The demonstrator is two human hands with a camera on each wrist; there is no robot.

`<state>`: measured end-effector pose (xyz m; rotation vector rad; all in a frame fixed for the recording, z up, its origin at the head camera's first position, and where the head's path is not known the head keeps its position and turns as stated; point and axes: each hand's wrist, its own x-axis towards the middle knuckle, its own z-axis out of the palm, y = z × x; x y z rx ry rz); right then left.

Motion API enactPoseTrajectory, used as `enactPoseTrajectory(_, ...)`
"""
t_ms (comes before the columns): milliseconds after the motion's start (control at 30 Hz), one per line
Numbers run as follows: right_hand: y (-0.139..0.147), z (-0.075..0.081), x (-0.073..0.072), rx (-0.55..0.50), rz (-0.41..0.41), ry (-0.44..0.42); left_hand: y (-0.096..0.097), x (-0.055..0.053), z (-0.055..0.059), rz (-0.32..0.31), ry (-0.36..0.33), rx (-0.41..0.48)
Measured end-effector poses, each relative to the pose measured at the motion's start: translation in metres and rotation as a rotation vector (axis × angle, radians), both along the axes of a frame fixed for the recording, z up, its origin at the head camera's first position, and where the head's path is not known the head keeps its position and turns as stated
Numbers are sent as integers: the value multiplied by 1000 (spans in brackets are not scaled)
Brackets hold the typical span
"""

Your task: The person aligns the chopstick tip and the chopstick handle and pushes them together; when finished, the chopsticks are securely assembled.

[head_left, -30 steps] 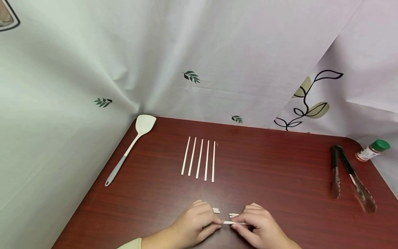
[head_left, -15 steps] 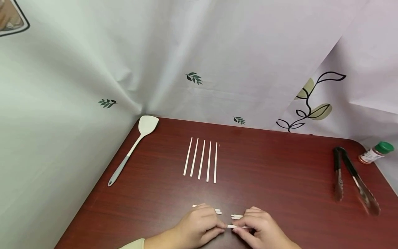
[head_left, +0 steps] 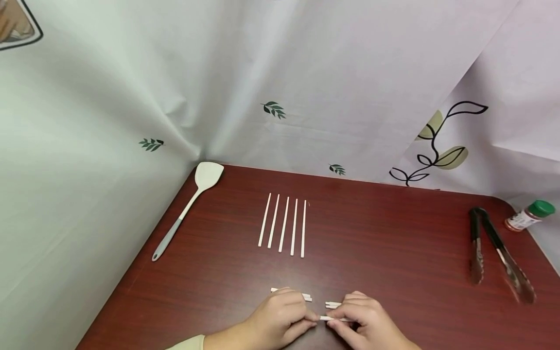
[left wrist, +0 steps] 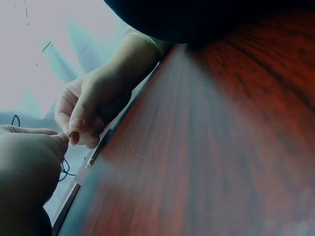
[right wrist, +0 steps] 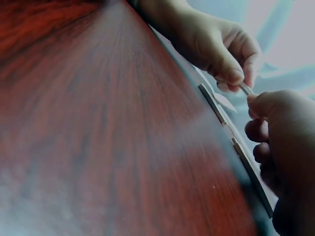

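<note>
Near the front edge of the table my left hand (head_left: 282, 313) and right hand (head_left: 365, 318) face each other, fingertips close together. Between them they pinch one thin white stick (head_left: 323, 318), thumb and fingers of each hand on it; only a short length shows in the gap. In the left wrist view the stick (left wrist: 69, 132) appears between both sets of fingertips, and the right wrist view shows the stick (right wrist: 246, 89) held above the table surface. Just beyond the left hand lie short white stick pieces (head_left: 308, 299); similar pieces (head_left: 332, 305) are partly hidden by the right hand.
Several long white sticks (head_left: 282, 224) lie side by side mid-table. A white spatula with a grey handle (head_left: 188, 206) lies along the left edge. Black-handled metal tongs (head_left: 498, 248) and a green-capped spice jar (head_left: 527, 216) are at the right. Patterned white cloth (head_left: 306, 87) hangs behind.
The head view has shifted slightly. Both hands have come a little nearer the body with the stick, and their fingertips are slightly closer together. In the last half second hardly anything differs.
</note>
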<state>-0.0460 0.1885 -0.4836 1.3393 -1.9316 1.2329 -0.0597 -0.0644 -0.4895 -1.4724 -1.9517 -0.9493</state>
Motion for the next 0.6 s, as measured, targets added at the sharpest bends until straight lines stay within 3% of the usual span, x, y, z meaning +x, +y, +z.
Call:
enactPoseTrajectory(133, -3, 13, -4, -71, -61, 84, -2, -2, 1, 40, 7, 20)
enactPoseTrajectory(233, -2, 19, -5, -137, -97, 57, -4, -4, 1, 72, -30, 56)
enactPoseTrajectory(333, 3, 21, -6, -185, -103, -14, -7, -8, 0, 106, -67, 93)
enactPoseTrajectory(433, 11, 12, -5, -192, -132, -115, -9, -12, -2, 140, -80, 88)
enactPoseTrajectory(500, 16, 5, -4, -188, -190, -212, -10, -14, -2, 143, -73, 66)
enactPoseTrajectory(600, 21, -4, -2, -226, -238, -425, -9, -16, -1, 115, -30, 32)
